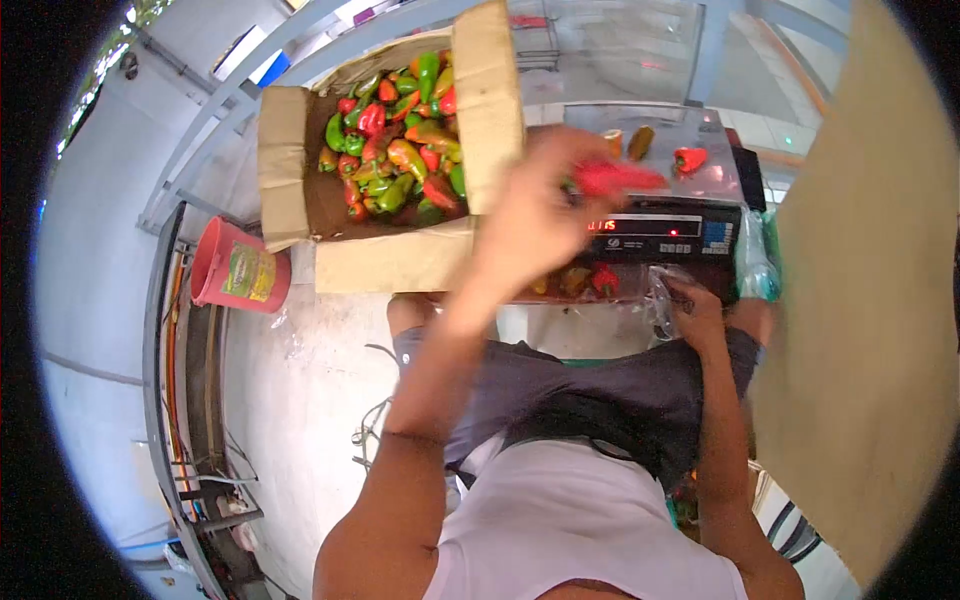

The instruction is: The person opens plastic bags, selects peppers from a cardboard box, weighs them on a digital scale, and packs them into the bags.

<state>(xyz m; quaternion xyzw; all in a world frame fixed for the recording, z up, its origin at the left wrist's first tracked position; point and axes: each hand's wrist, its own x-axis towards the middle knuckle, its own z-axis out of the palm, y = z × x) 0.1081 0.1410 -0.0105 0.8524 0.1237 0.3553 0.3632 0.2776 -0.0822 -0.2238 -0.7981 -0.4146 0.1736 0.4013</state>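
My left hand (pixel 540 200), blurred by motion, is closed on a red pepper (pixel 615 178) and passes above the front of a digital scale (pixel 655 232). On the scale's metal plate (pixel 715 130) lie a red pepper (pixel 690 160), a brownish-green pepper (pixel 641 143) and an orange one partly behind my hand. By my right thigh, my right hand (pixel 697 312) has its fingers closed on a clear plastic bag (pixel 660 300). Several peppers, among them a red one (pixel 605 280), lie just below the scale's display. Whether they are inside the bag I cannot tell.
An open cardboard box (pixel 395 265) of green, red and orange peppers stands left of the scale. Farther left is a pink bucket (pixel 205 265). Cables lie on the floor (pixel 300 400). A large tan panel (pixel 860 330) rises at right; bluish metal rails (pixel 600 20) run behind the scale.
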